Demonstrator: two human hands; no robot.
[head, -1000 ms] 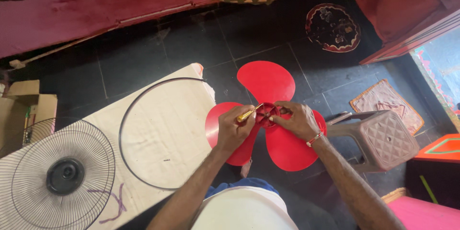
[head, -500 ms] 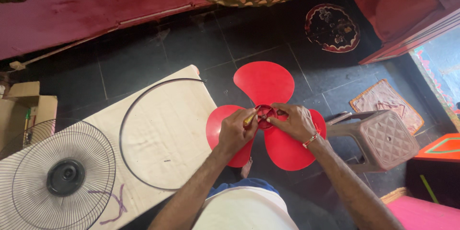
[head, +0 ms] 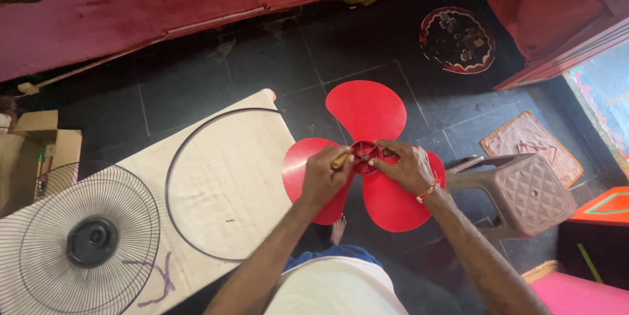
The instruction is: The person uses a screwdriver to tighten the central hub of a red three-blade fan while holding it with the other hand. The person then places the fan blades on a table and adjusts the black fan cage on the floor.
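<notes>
working on a red fan blade [head: 367, 115]
left hand [head: 322, 176] grips a yellow-handled screwdriver [head: 342, 158] at the hub [head: 364, 152]; right hand [head: 407, 167] clasps the hub's 3 o'clock side; wire grille [head: 78, 241] at 8 o'clock.

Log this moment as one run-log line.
left hand: yellow-handled tool at hub | right hand: steadies red fan blade | wire guard on table

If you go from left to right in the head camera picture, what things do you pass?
Cardboard box → wire fan guard → black ring → left hand → red fan blade → right hand → brown plastic stool.
</notes>
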